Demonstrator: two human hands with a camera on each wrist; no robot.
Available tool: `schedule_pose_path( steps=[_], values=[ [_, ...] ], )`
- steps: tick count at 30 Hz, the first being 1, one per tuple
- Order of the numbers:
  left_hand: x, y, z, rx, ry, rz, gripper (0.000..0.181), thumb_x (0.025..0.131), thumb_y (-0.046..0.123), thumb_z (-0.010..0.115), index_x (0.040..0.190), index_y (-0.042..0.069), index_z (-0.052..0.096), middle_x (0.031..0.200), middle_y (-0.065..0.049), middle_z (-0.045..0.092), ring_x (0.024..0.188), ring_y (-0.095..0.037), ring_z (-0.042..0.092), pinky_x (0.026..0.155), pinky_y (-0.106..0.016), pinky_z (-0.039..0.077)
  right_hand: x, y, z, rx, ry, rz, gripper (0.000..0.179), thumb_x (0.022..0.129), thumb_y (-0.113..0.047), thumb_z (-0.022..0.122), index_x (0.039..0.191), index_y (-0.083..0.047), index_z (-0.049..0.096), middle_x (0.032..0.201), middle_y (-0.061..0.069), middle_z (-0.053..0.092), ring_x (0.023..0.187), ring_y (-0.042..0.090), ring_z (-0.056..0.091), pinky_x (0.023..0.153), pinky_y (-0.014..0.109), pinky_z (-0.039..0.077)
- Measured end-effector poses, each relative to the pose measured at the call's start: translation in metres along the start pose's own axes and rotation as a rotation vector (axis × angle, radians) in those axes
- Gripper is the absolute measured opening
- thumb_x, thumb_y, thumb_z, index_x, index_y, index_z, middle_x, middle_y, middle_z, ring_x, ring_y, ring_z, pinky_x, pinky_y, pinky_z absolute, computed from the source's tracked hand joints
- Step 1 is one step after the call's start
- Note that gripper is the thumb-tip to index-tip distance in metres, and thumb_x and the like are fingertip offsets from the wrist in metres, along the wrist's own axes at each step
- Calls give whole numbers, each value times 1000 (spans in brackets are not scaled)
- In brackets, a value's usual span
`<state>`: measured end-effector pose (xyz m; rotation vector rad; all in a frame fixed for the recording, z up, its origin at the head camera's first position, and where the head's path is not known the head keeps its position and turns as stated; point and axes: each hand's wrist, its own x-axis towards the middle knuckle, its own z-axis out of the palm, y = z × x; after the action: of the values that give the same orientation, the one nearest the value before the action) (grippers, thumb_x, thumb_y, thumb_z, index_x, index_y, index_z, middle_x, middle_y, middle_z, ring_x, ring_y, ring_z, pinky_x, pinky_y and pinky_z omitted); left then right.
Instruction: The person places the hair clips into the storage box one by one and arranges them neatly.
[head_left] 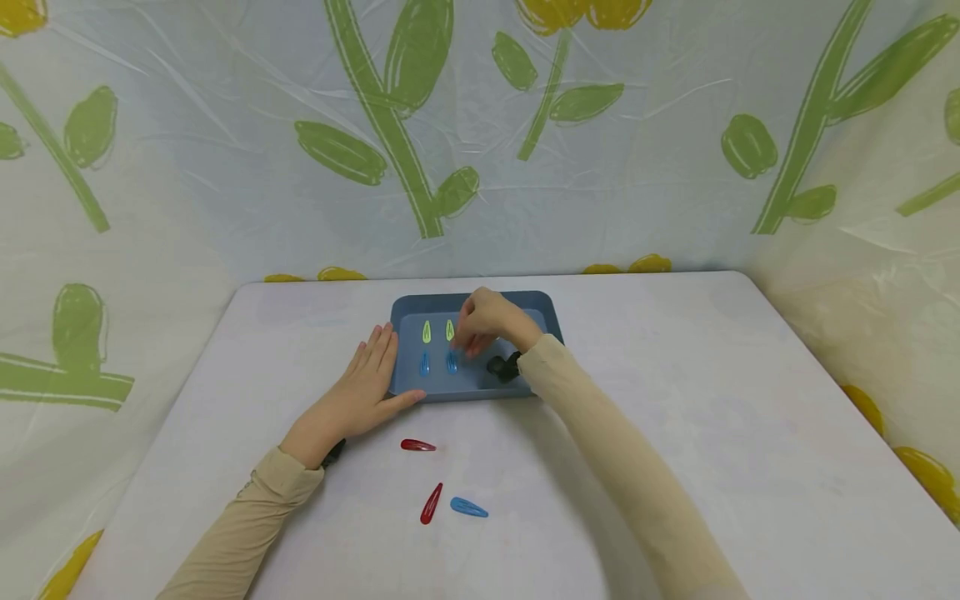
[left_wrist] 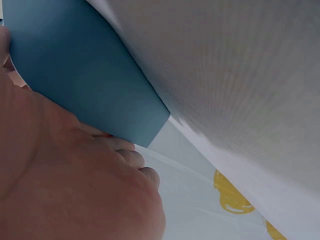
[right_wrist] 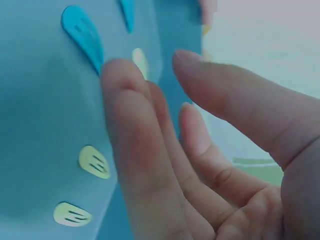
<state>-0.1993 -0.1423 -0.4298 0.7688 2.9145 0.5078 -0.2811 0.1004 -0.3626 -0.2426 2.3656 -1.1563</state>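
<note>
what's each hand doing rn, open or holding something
Left hand: open, touching the tray.
Right hand: open over the tray, nothing seen held.

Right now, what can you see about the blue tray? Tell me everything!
The tray is blue-grey, rectangular, with rounded corners and a raised rim; it looks like plastic. It lies on the white table, holding yellow-green hair clips and blue ones. The left hand touches its left edge; the right hand is over it.

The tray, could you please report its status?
Left hand against tray. Right hand over it, nothing visibly held, partly blocking head view. Two red clips, one blue clip outside.
</note>
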Motion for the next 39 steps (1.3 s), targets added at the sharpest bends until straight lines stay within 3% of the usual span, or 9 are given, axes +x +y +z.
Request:
schedule_pose_path(
  steps=[8,14,24,32,39],
  values=[
    [0,-1,1,0,13,3,107,94,68,47,155,-9,3,163,-23,-5,150,-35,-9,119,-54,3,-22,0,-4,-58,58,-127,17,88,-14,75,80,-2,66,70,14,69,69,35,71,72,49,59],
    [-1,-1,1,-1,5,1,107,94,68,47,155,-8,3,163,-23,-6,150,-35,-10,120,-54,2,-44,0,3,-102,67,-194,21,91,-23,74,83,-5,66,66,10,66,74,41,69,70,47,59],
    [-1,-1,1,3,11,8,107,94,68,47,155,-8,3,163,-23,-5,150,-34,-11,120,-54,2,-80,-7,14,-178,56,-377,18,92,-21,73,80,-10,66,62,3,64,55,16,63,58,29,52],
    [0,0,0,4,12,4,107,94,66,49,155,-9,5,163,-23,-4,150,-34,-10,120,-54,2,-102,-5,25,-161,23,-434,16,91,-18,74,79,-11,65,63,6,65,54,18,62,56,29,51],
    [0,-1,1,7,17,5,108,94,67,49,155,-9,4,163,-23,-3,150,-34,-10,119,-55,2,-114,-3,34,-194,-22,-466,13,90,-20,75,81,-15,68,61,-4,64,55,16,62,56,27,50]
  ],
)
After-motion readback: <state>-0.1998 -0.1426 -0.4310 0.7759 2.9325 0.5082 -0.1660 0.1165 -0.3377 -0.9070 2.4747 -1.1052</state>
